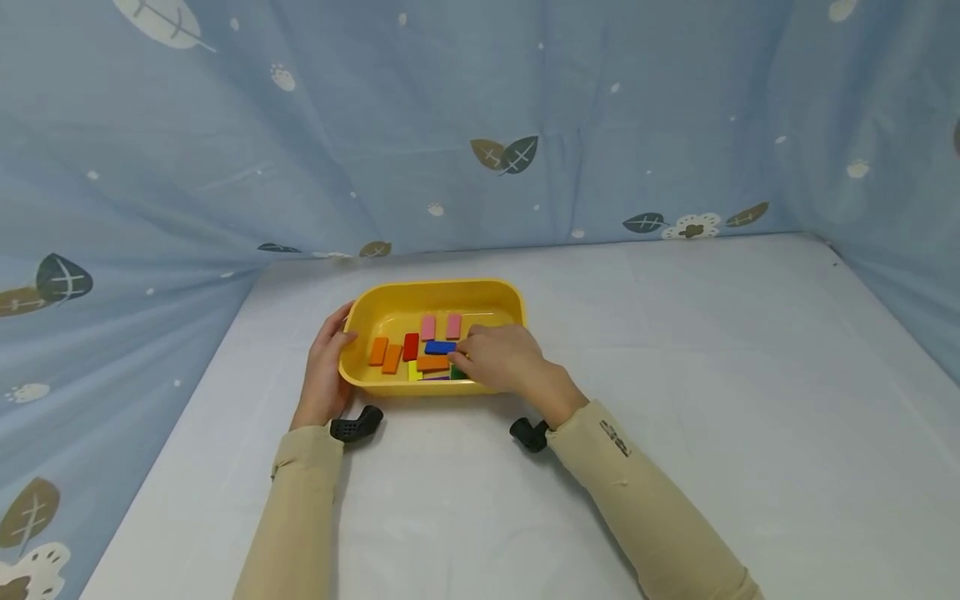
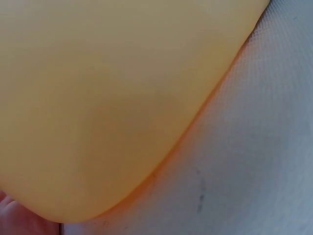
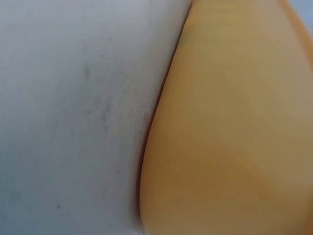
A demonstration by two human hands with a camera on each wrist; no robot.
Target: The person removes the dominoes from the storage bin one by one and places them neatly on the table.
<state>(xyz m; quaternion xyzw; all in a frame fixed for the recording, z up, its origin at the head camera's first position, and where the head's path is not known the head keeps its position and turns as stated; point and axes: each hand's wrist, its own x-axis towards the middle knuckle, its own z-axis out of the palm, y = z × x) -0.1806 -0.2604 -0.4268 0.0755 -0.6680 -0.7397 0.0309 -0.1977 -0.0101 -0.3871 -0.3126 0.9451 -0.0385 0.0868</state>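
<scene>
A yellow plastic tray (image 1: 480,296) holds several small flat rectangular blocks. My left hand (image 1: 324,367) grips its left end, thumb over the rim. My right hand (image 1: 506,358) reaches over the near right rim, fingertips down among the blocks. Nearest to them are a blue block (image 1: 440,347), an orange block (image 1: 431,363) and a partly covered green block (image 1: 457,372); whether the fingers pinch one is hidden. Farther left lie a red block (image 1: 411,347) and two orange ones. Two pink blocks (image 1: 428,327) sit behind; a yellow block (image 1: 414,371) and a purple edge show near the front wall.
White cloth covers the table (image 1: 712,375) around the tray. A blue patterned curtain (image 1: 420,125) hangs behind and at the sides. Black wrist devices (image 1: 357,424) sit below both hands. In both wrist views the tray's outer wall (image 3: 220,122) fills much of the picture.
</scene>
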